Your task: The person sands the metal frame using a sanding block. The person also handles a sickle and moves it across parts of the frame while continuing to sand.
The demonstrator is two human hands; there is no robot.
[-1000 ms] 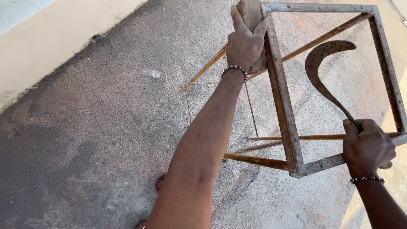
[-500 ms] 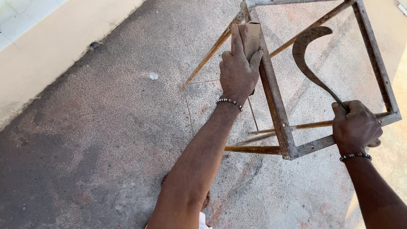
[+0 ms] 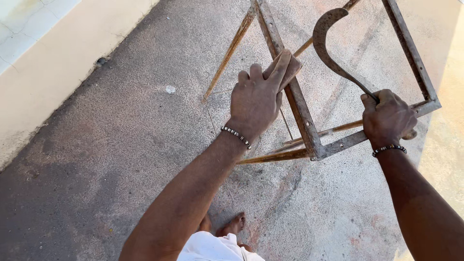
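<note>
Left hand (image 3: pixel 256 99): fingers closed over a folded brown sanding sheet (image 3: pixel 286 67), pressing it flat against the near left bar of the rusty metal frame (image 3: pixel 302 116). Beaded bracelet (image 3: pixel 236 136) at the wrist, at 7 o'clock from the knuckles.

Right hand (image 3: pixel 388 117): clamped around the frame's front bar near its right corner, at 3 o'clock from the left hand. A curved S-shaped scroll (image 3: pixel 328 48) rises from this grip toward 11 o'clock.

Frame: square, tilted, its thin legs (image 3: pixel 229 53) touching the concrete floor (image 3: pixel 121 145). Pale wall (image 3: pixel 58 63) at 10 o'clock. Bare foot (image 3: pixel 232 224) at 6 o'clock.
</note>
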